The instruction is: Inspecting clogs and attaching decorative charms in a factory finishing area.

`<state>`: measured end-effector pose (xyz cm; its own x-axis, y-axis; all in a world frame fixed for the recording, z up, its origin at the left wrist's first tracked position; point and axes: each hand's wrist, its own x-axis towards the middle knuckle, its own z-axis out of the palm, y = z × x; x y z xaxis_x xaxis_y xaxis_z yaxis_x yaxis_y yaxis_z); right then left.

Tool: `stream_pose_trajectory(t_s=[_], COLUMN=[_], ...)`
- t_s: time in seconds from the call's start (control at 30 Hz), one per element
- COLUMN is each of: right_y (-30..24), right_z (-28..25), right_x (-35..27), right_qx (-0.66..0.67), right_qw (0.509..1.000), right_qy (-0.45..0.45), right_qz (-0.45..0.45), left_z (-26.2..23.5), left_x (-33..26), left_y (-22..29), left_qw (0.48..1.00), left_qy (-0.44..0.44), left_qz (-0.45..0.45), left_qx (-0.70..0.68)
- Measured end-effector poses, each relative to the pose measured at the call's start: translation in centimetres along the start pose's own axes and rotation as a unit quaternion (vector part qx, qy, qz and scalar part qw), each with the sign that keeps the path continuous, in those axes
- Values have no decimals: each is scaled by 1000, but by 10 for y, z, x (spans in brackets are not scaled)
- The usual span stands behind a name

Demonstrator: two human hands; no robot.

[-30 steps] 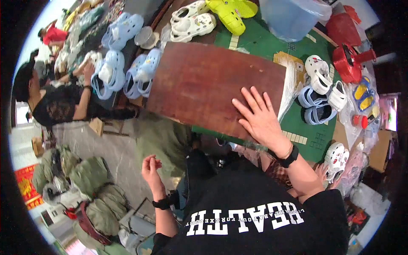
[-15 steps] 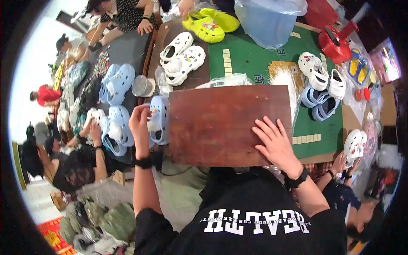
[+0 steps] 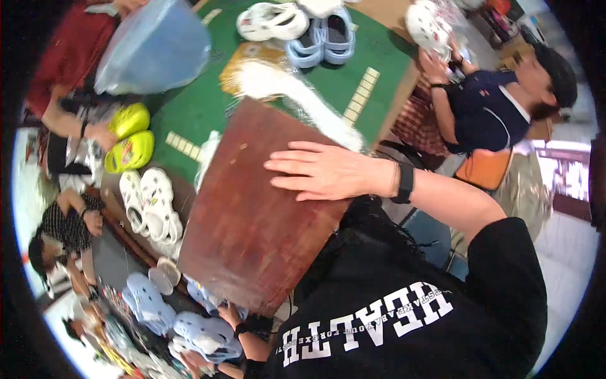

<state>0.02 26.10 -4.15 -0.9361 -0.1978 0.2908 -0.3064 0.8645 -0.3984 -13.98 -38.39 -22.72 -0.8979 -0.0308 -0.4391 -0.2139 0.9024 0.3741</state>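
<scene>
My right hand (image 3: 322, 170) lies flat with fingers spread on a dark brown wooden board (image 3: 252, 221) that rests on the green-topped table (image 3: 208, 107); a black band (image 3: 405, 183) circles that wrist. My left hand (image 3: 227, 314), also with a black wristband, reaches just past the board's lower edge beside light blue clogs (image 3: 202, 335); the picture does not show whether it grips one. A white crumpled plastic strip (image 3: 297, 95) lies along the board's far edge.
White clogs (image 3: 151, 205) and yellow-green clogs (image 3: 129, 139) lie left of the board. A blue translucent tub (image 3: 154, 47) stands at the upper left, more clogs (image 3: 328, 35) at the top. A person in a dark blue shirt (image 3: 486, 114) handles a white clog (image 3: 426, 25).
The view has swung round, so the board now lies slanted. My right hand stays flat on it. My left hand, earlier holding a light blue clog at the board's side, sits lower by the clogs.
</scene>
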Motion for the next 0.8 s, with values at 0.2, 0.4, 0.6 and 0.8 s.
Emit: stream_pose_trajectory(t_s=[0.2, 0.4, 0.6, 0.8], right_y=[3, 4, 3, 2], right_z=[12, 9, 7, 6], right_x=[-7, -11, -11, -7], right_qx=[7, 29, 38, 19], right_qw=[997, 996, 996, 998], right_qy=[72, 83, 80, 62], right_qz=[7, 1, 10, 9], left_z=[16, 27, 39, 46], left_x=[12, 3, 7, 1], left_y=[9, 12, 18, 14], left_qw=[984, 993, 996, 996], left_qy=[85, 64, 62, 71], left_qz=[-139, -89, -62, -55], left_qx=[-70, -31, -20, -24])
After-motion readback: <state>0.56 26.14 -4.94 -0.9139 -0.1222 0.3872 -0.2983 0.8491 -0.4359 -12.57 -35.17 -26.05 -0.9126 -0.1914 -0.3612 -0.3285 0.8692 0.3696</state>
